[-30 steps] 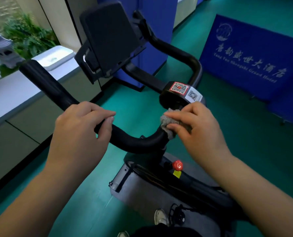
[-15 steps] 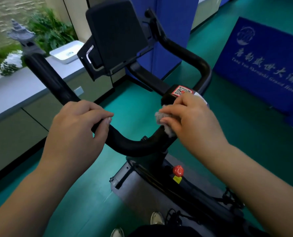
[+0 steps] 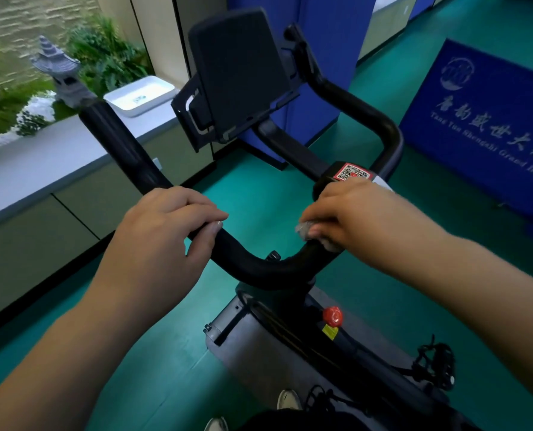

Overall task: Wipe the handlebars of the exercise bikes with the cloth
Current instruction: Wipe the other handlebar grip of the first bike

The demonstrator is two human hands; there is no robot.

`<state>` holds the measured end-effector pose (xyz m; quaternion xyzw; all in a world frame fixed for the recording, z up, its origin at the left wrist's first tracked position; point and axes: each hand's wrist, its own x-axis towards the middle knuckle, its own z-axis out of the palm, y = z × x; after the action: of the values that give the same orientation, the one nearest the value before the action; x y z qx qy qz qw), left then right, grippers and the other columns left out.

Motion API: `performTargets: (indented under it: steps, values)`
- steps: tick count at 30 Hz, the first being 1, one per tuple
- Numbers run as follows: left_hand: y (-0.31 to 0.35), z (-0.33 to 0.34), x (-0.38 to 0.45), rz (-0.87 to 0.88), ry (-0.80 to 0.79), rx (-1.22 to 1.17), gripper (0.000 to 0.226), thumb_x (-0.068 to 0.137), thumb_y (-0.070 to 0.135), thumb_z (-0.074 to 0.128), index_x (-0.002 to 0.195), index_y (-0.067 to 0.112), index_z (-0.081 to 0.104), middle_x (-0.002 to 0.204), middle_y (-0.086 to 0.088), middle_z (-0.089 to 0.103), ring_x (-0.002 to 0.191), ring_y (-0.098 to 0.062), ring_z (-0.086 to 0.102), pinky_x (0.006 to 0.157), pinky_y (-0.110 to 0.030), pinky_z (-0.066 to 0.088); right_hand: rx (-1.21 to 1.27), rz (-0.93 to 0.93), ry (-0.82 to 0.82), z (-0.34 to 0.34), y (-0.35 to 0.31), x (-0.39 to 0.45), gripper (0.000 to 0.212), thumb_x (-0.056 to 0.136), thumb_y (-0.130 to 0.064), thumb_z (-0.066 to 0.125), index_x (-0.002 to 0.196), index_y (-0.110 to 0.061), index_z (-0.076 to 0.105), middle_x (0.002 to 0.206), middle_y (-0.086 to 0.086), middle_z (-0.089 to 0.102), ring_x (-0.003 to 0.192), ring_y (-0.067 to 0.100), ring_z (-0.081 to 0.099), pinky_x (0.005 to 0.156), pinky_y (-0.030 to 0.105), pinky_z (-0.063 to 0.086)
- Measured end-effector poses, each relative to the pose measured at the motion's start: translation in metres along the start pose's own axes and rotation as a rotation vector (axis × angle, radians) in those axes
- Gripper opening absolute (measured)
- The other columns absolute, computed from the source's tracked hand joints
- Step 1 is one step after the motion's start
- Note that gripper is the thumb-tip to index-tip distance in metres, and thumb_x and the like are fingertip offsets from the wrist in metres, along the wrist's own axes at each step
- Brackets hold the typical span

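Note:
The black handlebar point(image 3: 259, 269) of an exercise bike curves in front of me, its left horn rising to the far left and its right loop bending behind the black console screen point(image 3: 240, 76). My left hand point(image 3: 162, 234) grips the left part of the bar, fingers curled over it. My right hand point(image 3: 361, 219) holds a small grey cloth point(image 3: 308, 230) against the bar near the centre stem, just below the QR-code sticker point(image 3: 352, 172). Most of the cloth is hidden under the fingers.
A red knob point(image 3: 333, 317) sits on the bike frame below the bar. A grey window ledge point(image 3: 41, 163) with a white tray point(image 3: 140, 94) runs on the left. A blue banner point(image 3: 489, 119) stands at the right on the green floor point(image 3: 265, 188). My shoes point(image 3: 287, 399) show at the bottom.
My right hand has slid the cloth a little along the bar by the centre stem, now covering more of the sticker block. My left hand keeps its grip; the view has shifted slightly.

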<state>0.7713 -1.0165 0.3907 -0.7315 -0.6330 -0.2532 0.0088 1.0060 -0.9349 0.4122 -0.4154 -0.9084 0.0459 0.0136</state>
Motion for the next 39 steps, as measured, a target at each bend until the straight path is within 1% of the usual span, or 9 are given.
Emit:
performTargets:
  steps: [6,11,16,21,25,30,34,36,39]
  values:
    - [-0.005,-0.005,-0.001,0.01,0.024,-0.022,0.023,0.087,0.027,0.052,0.097,0.023,0.072,0.096,0.011,0.064,0.093,-0.011,0.053,0.083,-0.019,0.034,-0.166,0.065,-0.036,-0.011,0.003,0.007,0.023,0.089,-0.045,0.048,0.099,-0.037,0.068,0.095,-0.01,0.062,0.093,0.017,0.053,0.077,0.034,0.049]
    - [-0.013,-0.011,-0.004,-0.016,0.061,-0.003,0.017,0.091,0.022,0.056,0.096,0.02,0.072,0.096,0.009,0.064,0.094,-0.013,0.053,0.085,-0.02,0.032,0.09,0.136,-0.156,-0.013,-0.03,0.007,0.02,0.086,-0.048,0.058,0.096,-0.035,0.07,0.087,-0.011,0.07,0.087,0.009,0.061,0.081,0.033,0.05]
    - [-0.026,-0.02,-0.001,-0.044,0.07,0.022,0.017,0.088,0.021,0.058,0.097,0.021,0.072,0.097,0.009,0.064,0.095,-0.015,0.052,0.086,-0.025,0.034,0.153,0.175,-0.208,-0.009,-0.062,0.007,0.021,0.088,-0.041,0.058,0.096,-0.026,0.071,0.088,-0.001,0.07,0.086,0.017,0.062,0.082,0.034,0.051]
    - [-0.036,-0.028,0.0,-0.06,0.109,0.006,0.018,0.089,0.022,0.056,0.098,0.022,0.072,0.098,0.01,0.063,0.096,-0.014,0.051,0.087,-0.023,0.032,0.318,0.31,-0.225,-0.007,-0.08,0.014,0.022,0.091,-0.037,0.056,0.092,-0.022,0.072,0.08,0.004,0.069,0.063,0.012,0.057,0.061,0.027,0.049]
    - [-0.043,-0.035,0.0,-0.063,0.149,-0.005,0.018,0.089,0.02,0.056,0.098,0.021,0.072,0.097,0.009,0.063,0.096,-0.013,0.051,0.086,-0.024,0.033,0.652,0.456,-0.092,0.001,-0.09,0.017,0.018,0.09,-0.035,0.059,0.087,-0.023,0.072,0.07,-0.001,0.07,0.044,0.001,0.055,0.045,0.018,0.043]
    - [-0.052,-0.042,0.002,-0.074,0.189,-0.017,0.017,0.088,0.017,0.058,0.099,0.02,0.071,0.098,0.009,0.063,0.097,-0.014,0.051,0.086,-0.022,0.031,0.795,0.508,0.169,0.02,-0.104,0.041,0.016,0.085,-0.035,0.066,0.097,-0.025,0.072,0.088,-0.013,0.068,0.084,-0.001,0.062,0.075,0.016,0.047]
    - [-0.061,-0.047,0.007,-0.086,0.217,-0.009,0.021,0.088,0.015,0.058,0.106,0.019,0.069,0.105,0.004,0.061,0.102,-0.019,0.05,0.088,-0.02,0.029,0.879,0.432,0.26,0.018,-0.122,0.068,0.016,0.087,-0.027,0.066,0.1,-0.02,0.072,0.073,-0.02,0.058,0.059,-0.016,0.054,0.054,-0.004,0.036]
    - [-0.067,-0.051,0.012,-0.104,0.23,0.008,0.026,0.087,0.016,0.059,0.111,0.019,0.067,0.112,0.0,0.059,0.107,-0.023,0.05,0.091,-0.021,0.029,0.88,0.393,0.296,0.015,-0.131,0.081,0.013,0.088,-0.024,0.065,0.096,-0.017,0.072,0.072,-0.017,0.062,0.055,-0.012,0.055,0.051,-0.002,0.035]
    - [-0.078,-0.059,0.018,-0.138,0.239,0.017,0.03,0.086,0.017,0.06,0.116,0.019,0.065,0.118,-0.002,0.056,0.113,-0.025,0.048,0.096,-0.029,0.034,0.89,0.343,0.354,0.012,-0.143,0.098,0.014,0.089,-0.019,0.063,0.091,-0.007,0.071,0.083,-0.007,0.066,0.077,-0.006,0.054,0.06,0.009,0.042]
